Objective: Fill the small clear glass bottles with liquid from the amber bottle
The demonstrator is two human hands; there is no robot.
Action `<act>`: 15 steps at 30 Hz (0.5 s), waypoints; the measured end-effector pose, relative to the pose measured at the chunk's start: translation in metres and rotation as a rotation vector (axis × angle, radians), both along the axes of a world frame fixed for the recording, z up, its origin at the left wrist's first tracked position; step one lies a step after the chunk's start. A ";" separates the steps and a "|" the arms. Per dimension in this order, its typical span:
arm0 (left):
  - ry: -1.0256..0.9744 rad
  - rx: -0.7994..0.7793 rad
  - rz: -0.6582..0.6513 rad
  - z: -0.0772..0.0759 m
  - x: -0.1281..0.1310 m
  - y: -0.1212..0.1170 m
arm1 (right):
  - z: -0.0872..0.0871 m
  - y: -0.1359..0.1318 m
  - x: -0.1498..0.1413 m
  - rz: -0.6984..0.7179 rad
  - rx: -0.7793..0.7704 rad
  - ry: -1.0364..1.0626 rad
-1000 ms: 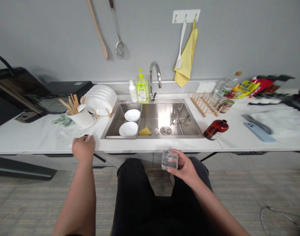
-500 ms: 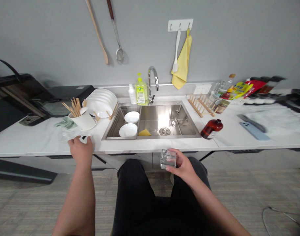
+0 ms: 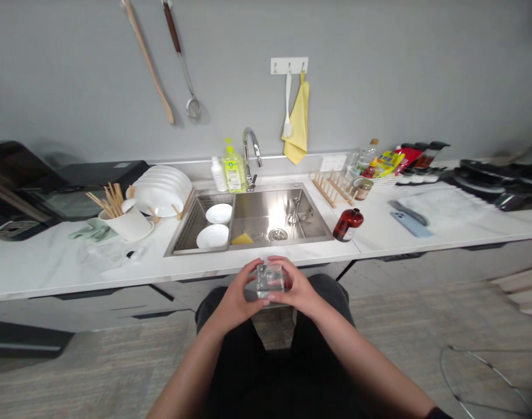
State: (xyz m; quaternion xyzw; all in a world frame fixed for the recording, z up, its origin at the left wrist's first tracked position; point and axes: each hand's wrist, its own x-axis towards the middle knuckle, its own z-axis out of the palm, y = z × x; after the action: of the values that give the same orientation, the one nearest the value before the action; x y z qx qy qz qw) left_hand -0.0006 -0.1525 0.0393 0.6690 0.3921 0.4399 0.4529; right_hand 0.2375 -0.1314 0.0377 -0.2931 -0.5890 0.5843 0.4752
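One boxy clear container [image 3: 270, 281] | left hand [image 3: 239, 298], right hand [image 3: 299, 289]: curved fingers pinching its edges | smooth marbled counter [image 3: 196, 266] beyond

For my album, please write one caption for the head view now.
Two hands hold a clear container before a steel sink.

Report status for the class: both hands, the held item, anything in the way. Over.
Left hand and right hand gripping clear square container. Beyond them: counter edge, sink. Brown bottle beside sink.
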 end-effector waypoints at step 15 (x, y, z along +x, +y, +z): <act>-0.203 -0.169 0.241 -0.027 0.003 -0.010 | -0.015 0.008 0.082 -0.423 0.117 -0.268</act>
State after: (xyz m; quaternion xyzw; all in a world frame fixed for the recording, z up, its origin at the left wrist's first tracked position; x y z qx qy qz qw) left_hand 0.0027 -0.1624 0.0126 0.5289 0.4573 0.5219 0.4887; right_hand 0.3197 -0.1235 0.0232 -0.4568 -0.6049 0.3927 0.5207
